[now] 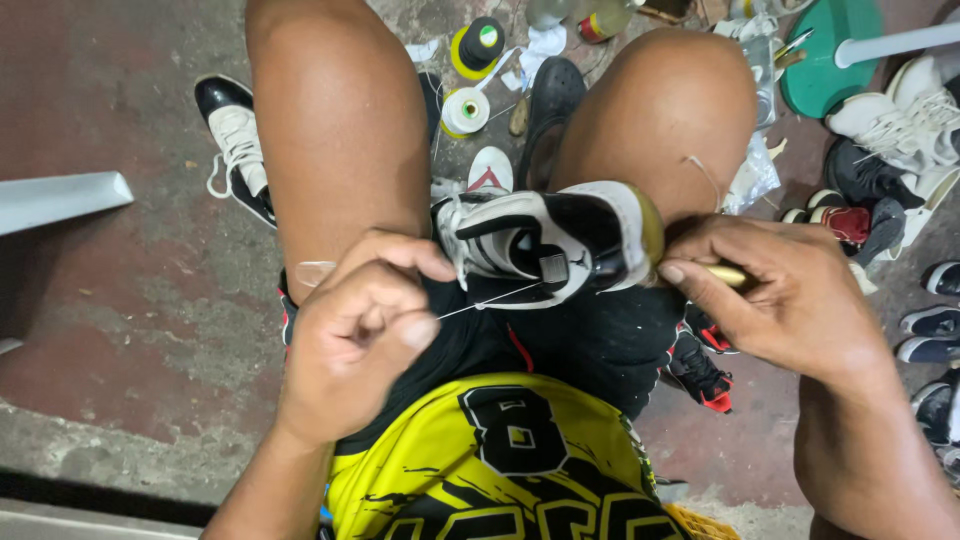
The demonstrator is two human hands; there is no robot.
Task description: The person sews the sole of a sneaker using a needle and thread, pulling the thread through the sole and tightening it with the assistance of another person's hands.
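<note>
A black and white sneaker lies across my lap between my knees, its heel toward the right. My left hand is closed, pinching a thin white thread that runs taut from my fingers into the shoe's side. My right hand presses against the heel end of the sneaker and grips a tool with a yellowish handle; its tip is hidden behind the shoe.
Two thread spools stand on the floor between my legs, one more behind. A black and white shoe lies at left. Several shoes pile at right beside a green stand base. A grey board juts in from the left.
</note>
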